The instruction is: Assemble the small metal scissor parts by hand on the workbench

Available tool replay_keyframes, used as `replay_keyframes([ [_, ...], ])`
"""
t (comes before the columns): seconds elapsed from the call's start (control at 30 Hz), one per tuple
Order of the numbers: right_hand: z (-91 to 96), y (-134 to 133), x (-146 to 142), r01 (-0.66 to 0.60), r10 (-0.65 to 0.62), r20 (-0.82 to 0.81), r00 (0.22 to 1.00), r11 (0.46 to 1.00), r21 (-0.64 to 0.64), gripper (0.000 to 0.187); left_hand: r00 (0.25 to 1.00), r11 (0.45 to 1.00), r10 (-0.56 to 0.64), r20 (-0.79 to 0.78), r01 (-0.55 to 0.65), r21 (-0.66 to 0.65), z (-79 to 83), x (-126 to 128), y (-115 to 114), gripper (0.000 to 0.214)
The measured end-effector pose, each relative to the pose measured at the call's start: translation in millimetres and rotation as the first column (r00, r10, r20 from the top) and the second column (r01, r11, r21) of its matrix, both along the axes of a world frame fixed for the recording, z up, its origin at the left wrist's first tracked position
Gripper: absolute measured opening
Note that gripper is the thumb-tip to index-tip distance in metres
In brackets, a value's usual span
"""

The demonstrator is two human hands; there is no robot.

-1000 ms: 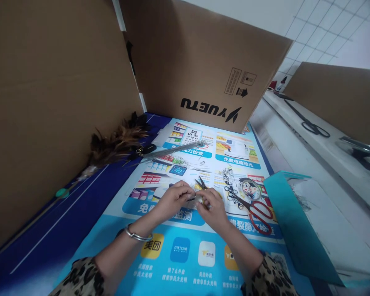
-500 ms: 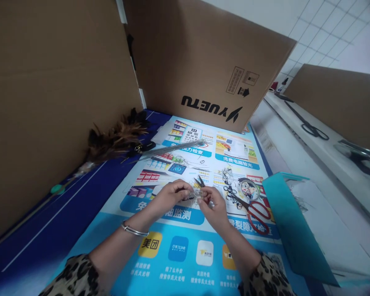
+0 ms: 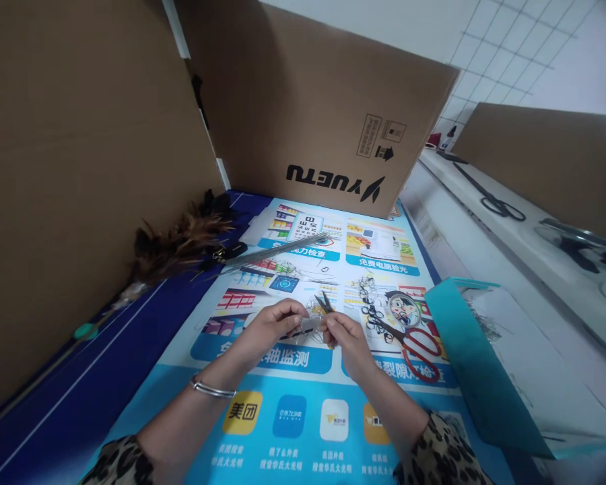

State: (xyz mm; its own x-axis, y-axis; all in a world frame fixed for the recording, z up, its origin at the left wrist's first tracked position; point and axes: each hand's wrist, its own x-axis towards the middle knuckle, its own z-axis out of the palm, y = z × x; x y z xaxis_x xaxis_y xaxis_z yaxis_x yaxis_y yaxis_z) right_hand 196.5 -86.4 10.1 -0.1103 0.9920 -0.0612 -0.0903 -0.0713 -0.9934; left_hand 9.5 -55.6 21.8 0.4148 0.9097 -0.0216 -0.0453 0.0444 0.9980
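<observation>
My left hand (image 3: 281,321), wearing a silver bangle on its wrist, pinches a thin pale wire (image 3: 310,318) that is bent into a loop. On the other side my right hand (image 3: 347,337) has its thumb and fingers pressed together at the wire's right end. Just beyond the right fingertips, the dark parted jaws of a small cutting tool (image 3: 324,302) point away from me; a bit of yellow shows below them. The rest of this tool is hidden, and I cannot tell whether it is touched. Red-handled scissors (image 3: 420,351) lie right of the right hand.
Several dark wire rings (image 3: 375,310) lie near the scissors. Farther back is a bundle of straight wires (image 3: 277,250), with brown feathers (image 3: 182,232) at left. A teal box (image 3: 477,377) stands at right. Cardboard walls (image 3: 303,101) rise behind, and black scissors (image 3: 499,205) rest on a ledge.
The view has shifted slightly. My hands have drawn slightly apart and turned, with the wire loop still between them. More of the yellow part shows beside the right fingers.
</observation>
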Motion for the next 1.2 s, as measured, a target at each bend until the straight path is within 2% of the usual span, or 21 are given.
replay_keyframes([
  [0.2, 2.1, 0, 1, -0.013, 0.011, -0.070, 0.998, 1.000, -0.022, 0.026, 0.986, 0.987, 0.019, -0.163, 0.008, 0.160, 2.5, 2, 0, 0.014],
  [0.53, -0.5, 0, 4, -0.028, 0.019, -0.177, 0.984, 0.998, -0.051, 0.014, 0.929, 0.913, 0.131, -0.346, 0.023, 0.407, -7.7, 7, 0, 0.014],
  [0.73, -1.6, 1, 4, -0.008, -0.003, -0.195, 0.981, 0.998, -0.054, 0.011, 0.931, 0.892, 0.136, -0.339, 0.034, 0.451, -10.6, 7, -2, 0.015],
  [0.9, -4.2, 2, 2, 0.022, -0.027, -0.245, 0.969, 0.999, -0.023, 0.017, 0.928, 0.877, 0.156, -0.337, 0.027, 0.479, -12.5, 6, -1, 0.019],
  [1.2, -6.4, 2, 4, -0.013, 0.000, -0.158, 0.988, 0.997, -0.082, 0.018, 0.922, 0.861, 0.188, -0.339, 0.012, 0.509, -12.6, 7, 0, 0.018],
])
